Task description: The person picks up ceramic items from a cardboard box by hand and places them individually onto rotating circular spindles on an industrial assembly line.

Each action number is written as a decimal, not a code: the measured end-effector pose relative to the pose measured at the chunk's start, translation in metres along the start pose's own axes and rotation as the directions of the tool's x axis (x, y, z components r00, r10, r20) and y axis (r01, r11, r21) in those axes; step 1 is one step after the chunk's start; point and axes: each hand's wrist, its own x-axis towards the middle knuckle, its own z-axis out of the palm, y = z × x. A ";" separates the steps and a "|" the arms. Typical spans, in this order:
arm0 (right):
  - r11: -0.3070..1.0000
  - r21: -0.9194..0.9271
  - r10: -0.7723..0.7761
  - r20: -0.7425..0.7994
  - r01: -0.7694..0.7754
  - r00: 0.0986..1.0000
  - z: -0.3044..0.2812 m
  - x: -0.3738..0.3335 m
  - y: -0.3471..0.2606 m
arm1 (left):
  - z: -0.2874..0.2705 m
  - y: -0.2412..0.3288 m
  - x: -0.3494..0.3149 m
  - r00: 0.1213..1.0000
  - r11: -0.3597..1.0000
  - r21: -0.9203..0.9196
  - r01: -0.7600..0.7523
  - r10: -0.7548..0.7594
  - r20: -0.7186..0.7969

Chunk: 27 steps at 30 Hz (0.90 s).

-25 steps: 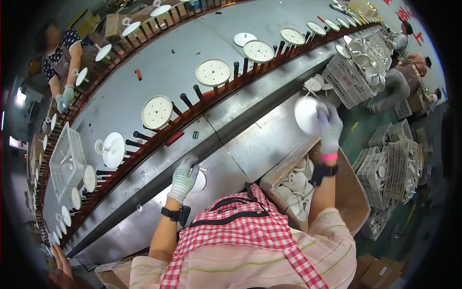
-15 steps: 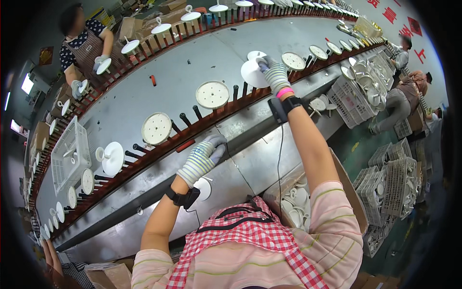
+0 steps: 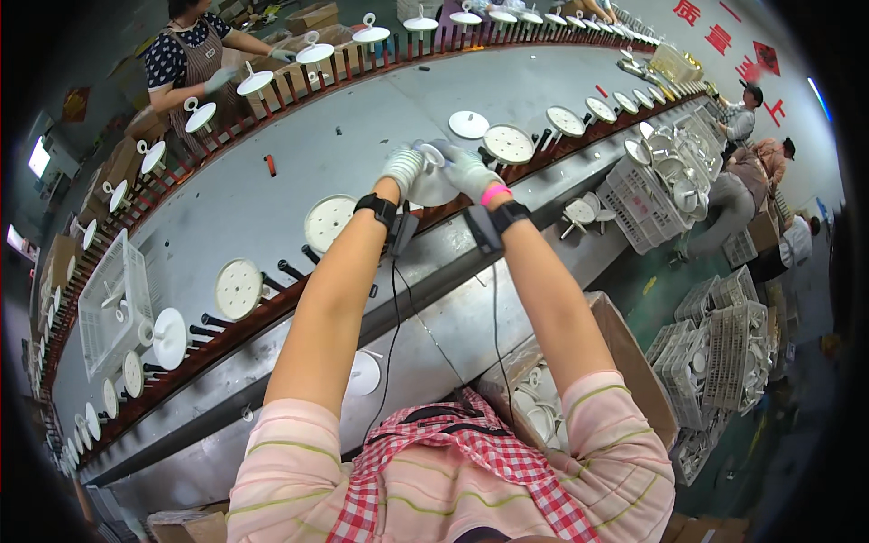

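Note:
Both my hands are together over the near row of black pegs, at a white disc (image 3: 433, 189) with a ring-topped stem. My left hand (image 3: 401, 169), in a striped glove, closes on its left side near the ring. My right hand (image 3: 470, 170), gloved and with a pink wristband, closes on its right side. The fingers partly hide the ring and the stem. A flat white disc (image 3: 469, 125) lies on the grey table just beyond, and a disc with small holes (image 3: 508, 144) sits on the pegs to the right. Another holed disc (image 3: 329, 223) is partly behind my left forearm.
A white plastic crate (image 3: 118, 303) stands on the table at left. Full crates (image 3: 647, 204) and an open carton of white parts (image 3: 543, 398) are at right. Across the table, a co-worker (image 3: 195, 77) stands by the far peg row. Cables hang from my wrist devices.
My left hand has risen from the table's near edge to the white disc. My right hand has brought that disc left and lower. The near-row discs have shifted left and nearer in the view.

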 end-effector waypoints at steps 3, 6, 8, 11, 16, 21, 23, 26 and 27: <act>0.997 -0.040 0.067 0.067 -0.064 0.996 0.020 0.022 0.006 | -0.006 0.000 -0.024 0.989 0.985 0.115 -0.125 0.134 -0.069; 0.867 -0.385 0.385 0.108 -0.318 0.917 0.037 0.043 0.016 | -0.027 0.021 -0.054 0.997 0.948 0.312 -0.061 0.072 -0.024; 0.888 -0.387 0.331 0.163 -0.249 0.929 0.047 0.057 -0.004 | -0.030 -0.001 -0.060 0.989 0.937 0.344 -0.062 0.105 -0.108; 0.905 -0.383 0.284 0.219 -0.186 0.933 0.057 0.064 -0.023 | -0.028 -0.041 -0.038 1.000 0.919 0.393 -0.011 0.020 -0.017; 0.945 -0.192 0.308 0.237 -0.266 0.922 0.055 0.022 -0.048 | -0.002 -0.112 -0.027 0.885 0.884 0.312 -0.348 0.420 -0.201; 0.885 0.298 0.095 0.635 -0.356 0.767 -0.048 -0.115 -0.013 | -0.015 -0.131 -0.052 0.898 0.941 -0.158 -0.299 0.221 -0.380; 0.782 0.412 0.152 0.603 -0.468 0.784 -0.083 -0.181 0.011 | -0.047 -0.187 -0.050 0.902 0.935 0.337 -0.105 0.233 -0.364; 0.546 0.481 0.392 0.577 -0.686 0.717 -0.138 -0.290 0.072 | -0.037 -0.181 -0.087 0.812 0.975 0.108 -0.193 0.220 -0.541; 0.423 0.459 0.524 0.580 -0.781 0.624 -0.132 -0.326 0.093 | -0.038 -0.186 -0.100 0.833 0.991 0.026 -0.129 0.123 -0.539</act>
